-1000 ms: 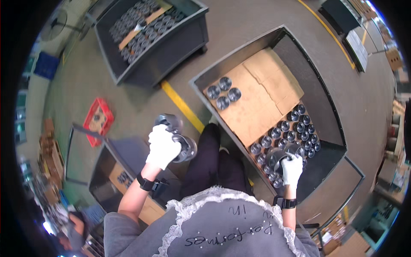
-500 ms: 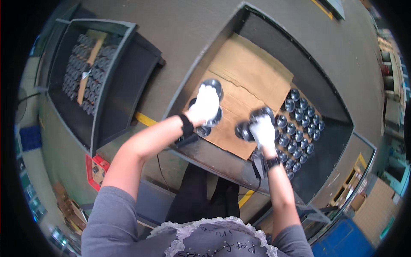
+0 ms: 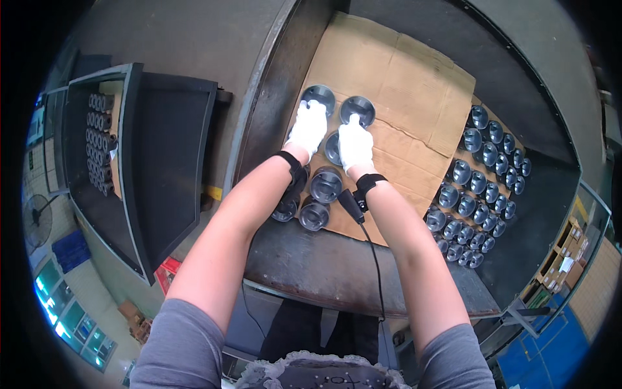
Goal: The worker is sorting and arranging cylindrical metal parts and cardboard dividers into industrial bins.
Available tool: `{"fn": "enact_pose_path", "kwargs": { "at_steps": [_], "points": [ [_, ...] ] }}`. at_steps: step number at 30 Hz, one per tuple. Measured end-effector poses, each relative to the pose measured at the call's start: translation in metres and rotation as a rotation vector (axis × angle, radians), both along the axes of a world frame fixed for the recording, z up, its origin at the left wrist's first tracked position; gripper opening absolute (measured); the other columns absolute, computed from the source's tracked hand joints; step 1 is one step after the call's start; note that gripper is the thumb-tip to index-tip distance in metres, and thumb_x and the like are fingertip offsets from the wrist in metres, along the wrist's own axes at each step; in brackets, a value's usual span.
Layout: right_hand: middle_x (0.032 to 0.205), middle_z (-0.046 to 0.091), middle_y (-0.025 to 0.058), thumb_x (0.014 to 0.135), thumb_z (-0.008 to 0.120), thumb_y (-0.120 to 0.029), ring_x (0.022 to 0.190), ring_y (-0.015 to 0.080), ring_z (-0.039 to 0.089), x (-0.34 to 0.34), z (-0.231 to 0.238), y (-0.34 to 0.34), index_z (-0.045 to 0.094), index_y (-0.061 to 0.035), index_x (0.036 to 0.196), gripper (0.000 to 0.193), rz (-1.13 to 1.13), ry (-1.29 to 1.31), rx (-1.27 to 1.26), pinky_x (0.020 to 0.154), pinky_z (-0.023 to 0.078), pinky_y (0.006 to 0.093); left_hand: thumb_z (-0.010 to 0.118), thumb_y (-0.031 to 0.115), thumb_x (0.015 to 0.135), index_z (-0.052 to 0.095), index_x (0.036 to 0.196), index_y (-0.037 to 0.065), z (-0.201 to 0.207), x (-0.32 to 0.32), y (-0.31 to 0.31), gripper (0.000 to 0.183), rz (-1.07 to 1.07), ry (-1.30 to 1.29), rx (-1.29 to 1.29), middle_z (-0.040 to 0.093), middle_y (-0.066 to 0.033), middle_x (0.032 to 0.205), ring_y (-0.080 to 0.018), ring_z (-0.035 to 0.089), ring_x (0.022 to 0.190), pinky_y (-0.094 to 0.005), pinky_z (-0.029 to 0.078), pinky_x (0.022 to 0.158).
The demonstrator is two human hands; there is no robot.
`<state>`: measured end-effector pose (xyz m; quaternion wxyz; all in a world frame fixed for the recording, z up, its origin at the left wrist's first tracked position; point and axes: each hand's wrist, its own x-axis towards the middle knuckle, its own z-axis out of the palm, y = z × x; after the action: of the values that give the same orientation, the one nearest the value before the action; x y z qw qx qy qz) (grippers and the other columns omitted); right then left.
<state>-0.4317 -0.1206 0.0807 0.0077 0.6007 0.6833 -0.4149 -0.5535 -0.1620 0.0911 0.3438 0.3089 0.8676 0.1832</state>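
My left hand [image 3: 308, 128], in a white glove, is closed on the rim of a dark, shiny cup-shaped metal part [image 3: 319, 96] near the bin's left wall. Beside it, my gloved right hand [image 3: 356, 146] grips a second cup-shaped part [image 3: 357, 109], one finger reaching into its hollow. Another such part [image 3: 332, 148] is partly hidden between the hands. Closer to me, more parts [image 3: 326, 185] stand on the brown cardboard sheet [image 3: 408, 110], hollow side up. Black bands circle both wrists, and a black cabled piece [image 3: 352, 206] hangs by the right one.
The grey metal bin [image 3: 311, 266] has high walls all round. Rows of the same parts [image 3: 478, 182] fill its right side, beside the cardboard's edge. A second bin [image 3: 172, 155] with similar parts stands at the left, a red crate [image 3: 170, 272] below it.
My right hand has moved left across the cardboard with its part and is now beside my left hand. Parts now stand in the bin's left area. The view has shifted too.
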Motion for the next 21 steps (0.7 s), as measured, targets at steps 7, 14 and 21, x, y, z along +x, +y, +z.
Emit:
{"fn": "enact_pose_path", "kwargs": {
  "at_steps": [7,14,21],
  "points": [
    [0.113,0.061,0.0272,0.095,0.038,-0.03,0.108,0.0434,0.059,0.0,0.003,0.005,0.054,-0.0136,0.126,0.038,-0.052,-0.058,-0.182,0.091,0.048,0.0496,0.029,0.037,0.1,0.032,0.143,-0.002,0.005,0.003,0.001,0.058,0.136,-0.151,0.001,0.035,-0.0285,0.145,-0.0439,0.041,0.13,-0.0471,0.034,0.108],
    [0.111,0.063,0.0266,0.096,0.039,-0.032,0.104,0.0435,0.061,0.003,0.004,0.007,0.052,-0.0149,0.128,0.039,-0.065,-0.065,-0.167,0.089,0.049,0.0496,0.033,0.047,0.098,0.034,0.144,-0.001,0.001,0.006,0.005,0.066,0.227,-0.247,-0.036,0.038,-0.0262,0.145,-0.0381,0.036,0.136,-0.0398,0.028,0.112],
    [0.141,0.041,0.0253,0.089,0.052,-0.019,0.094,0.0407,0.064,0.045,0.062,-0.012,0.049,-0.0074,0.131,0.044,0.598,-0.096,0.304,0.076,0.054,0.0473,0.047,0.012,0.09,0.057,0.119,0.003,0.029,0.008,-0.046,0.032,-0.383,0.211,0.19,0.058,-0.0206,0.12,-0.0388,0.054,0.11,-0.046,0.046,0.094]
  ]
}}
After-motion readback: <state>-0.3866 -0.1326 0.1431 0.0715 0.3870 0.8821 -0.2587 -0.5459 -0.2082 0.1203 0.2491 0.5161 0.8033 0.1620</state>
